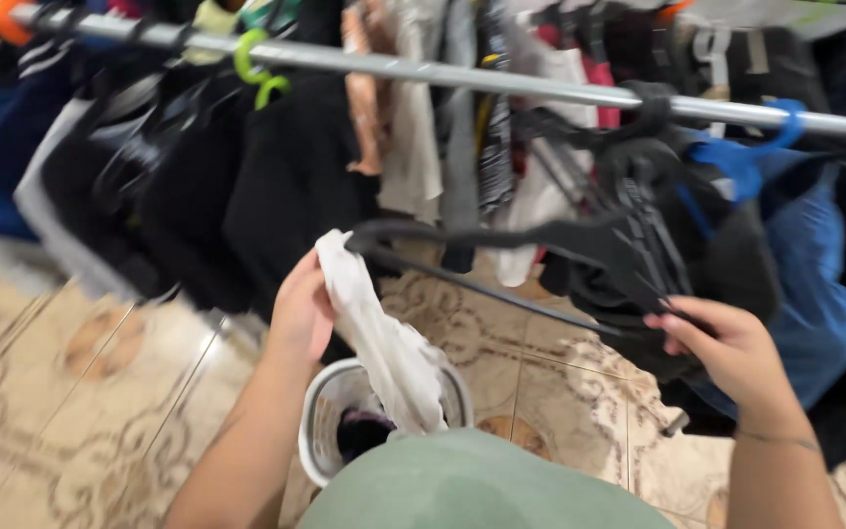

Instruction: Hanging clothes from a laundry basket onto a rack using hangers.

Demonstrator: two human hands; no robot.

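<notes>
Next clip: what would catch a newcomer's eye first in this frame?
The crowded metal rail across the top, packed with mostly dark hanging clothes, dominates. Below it, the left hand lifts a white cloth that trails down into a white basket on the patterned tile floor. The right hand has its grip on a black hanger stretching toward the cloth.

Smooth metal rail [423, 71], matt black plastic hanger [540, 240], soft white cloth [384, 343], glossy patterned floor tiles [80, 392]
</notes>
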